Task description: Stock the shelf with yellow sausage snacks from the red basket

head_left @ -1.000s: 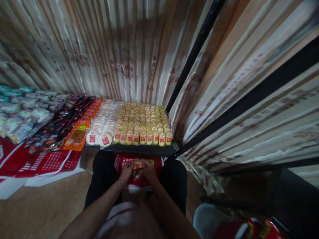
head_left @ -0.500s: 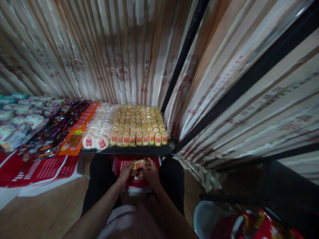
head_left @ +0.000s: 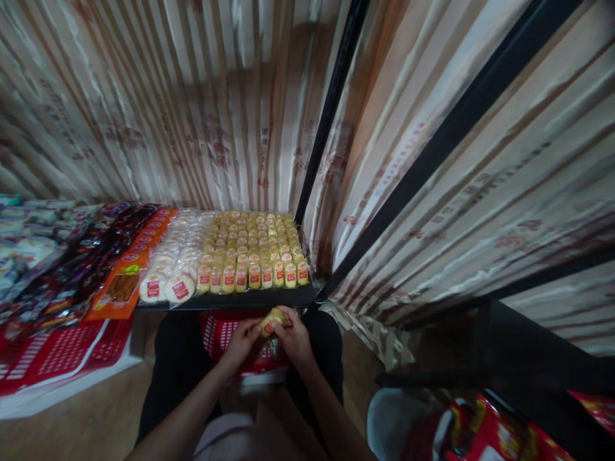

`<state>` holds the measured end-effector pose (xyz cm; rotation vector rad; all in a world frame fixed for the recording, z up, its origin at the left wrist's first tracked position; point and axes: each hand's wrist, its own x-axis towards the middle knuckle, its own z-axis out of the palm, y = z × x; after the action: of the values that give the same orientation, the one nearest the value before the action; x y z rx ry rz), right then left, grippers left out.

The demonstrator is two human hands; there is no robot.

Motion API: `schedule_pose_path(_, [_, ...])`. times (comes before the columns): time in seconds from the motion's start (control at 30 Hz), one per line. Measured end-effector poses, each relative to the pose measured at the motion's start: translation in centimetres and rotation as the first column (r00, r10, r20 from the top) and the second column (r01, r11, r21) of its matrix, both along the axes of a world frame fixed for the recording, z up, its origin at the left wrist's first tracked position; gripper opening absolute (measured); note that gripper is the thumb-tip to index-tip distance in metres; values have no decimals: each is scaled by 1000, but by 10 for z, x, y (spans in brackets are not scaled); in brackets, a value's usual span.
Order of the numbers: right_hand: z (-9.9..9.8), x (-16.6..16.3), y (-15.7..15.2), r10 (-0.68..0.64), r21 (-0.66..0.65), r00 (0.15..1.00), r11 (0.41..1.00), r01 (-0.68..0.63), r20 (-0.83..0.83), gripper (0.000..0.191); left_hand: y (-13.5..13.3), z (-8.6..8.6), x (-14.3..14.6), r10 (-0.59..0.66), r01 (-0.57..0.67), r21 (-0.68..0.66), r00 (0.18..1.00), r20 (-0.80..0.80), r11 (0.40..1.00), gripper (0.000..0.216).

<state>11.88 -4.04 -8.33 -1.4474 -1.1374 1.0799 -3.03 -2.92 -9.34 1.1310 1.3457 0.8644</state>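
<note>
My left hand and my right hand meet over a red basket that sits between my knees. Together they pinch a small yellow wrapped snack with a red label, lifted just under the shelf edge. Both hands have their fingers closed round it. Right above, a black shelf carries many rows of the same yellow packs, standing upright with red labels to the front.
Left of the yellow packs lie white round cakes in clear wrap, orange packets and dark packets. A red-and-white box sits on the wooden floor. Striped plastic sheeting hangs behind black frame bars. A red bag lies bottom right.
The hands have lifted the yellow snack from inside the basket up toward the shelf edge. The view has shifted right and down, so the shelf sits further left.
</note>
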Motion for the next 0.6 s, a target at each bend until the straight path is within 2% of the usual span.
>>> schedule_pose_path(0.07, [9,7,5,19,42,994,999,-23,104,36,3,9,2,9,24,194,986,-167,981,30])
schedule_pose_path(0.17, [25,16,16,43,110,964,991,-74,263,36,9,21,9,-22,120,377,967,-255,918,33])
schedule_pose_path(0.23, [35,19,24,83,153,941,978,-139,328,37,15,26,16,-60,172,405,960,-275,898,36])
schedule_pose_path(0.3, [43,21,32,91,185,929,968,-166,358,39,23,29,25,-53,172,395,954,-294,903,36])
schedule_pose_path(0.43, [43,20,40,-37,250,958,967,-38,286,46,42,32,41,48,83,396,950,-309,914,28])
schedule_pose_path(0.6, [24,16,36,-206,296,933,948,116,294,43,58,42,57,126,37,394,917,-380,918,26])
